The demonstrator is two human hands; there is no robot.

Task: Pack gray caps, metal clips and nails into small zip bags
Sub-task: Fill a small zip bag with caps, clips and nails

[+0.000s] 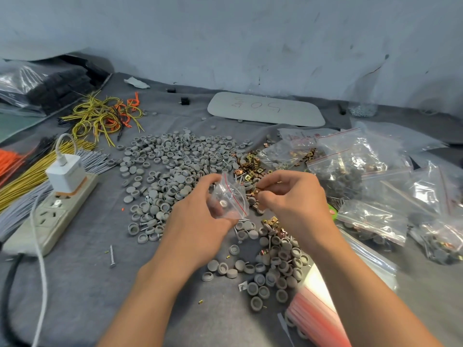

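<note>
My left hand (198, 216) grips a small clear zip bag (229, 199) with a red seal line, held open above the table's middle; a gray cap shows inside it. My right hand (293, 199) is just right of the bag's mouth, its fingers pinching small metal clips (255, 190). A wide spread of gray caps (170, 169) covers the gray cloth behind and below my hands. A pile of brass and copper metal clips (248, 164) lies beyond my right hand. One loose nail (112, 256) lies at the lower left.
Filled zip bags (363, 171) crowd the right side. A stack of unused zip bags (315, 311) lies under my right forearm. A power strip with a white charger (62, 196) and bundles of yellow, orange and gray wires (100, 118) fill the left. A white board (265, 108) lies at the back.
</note>
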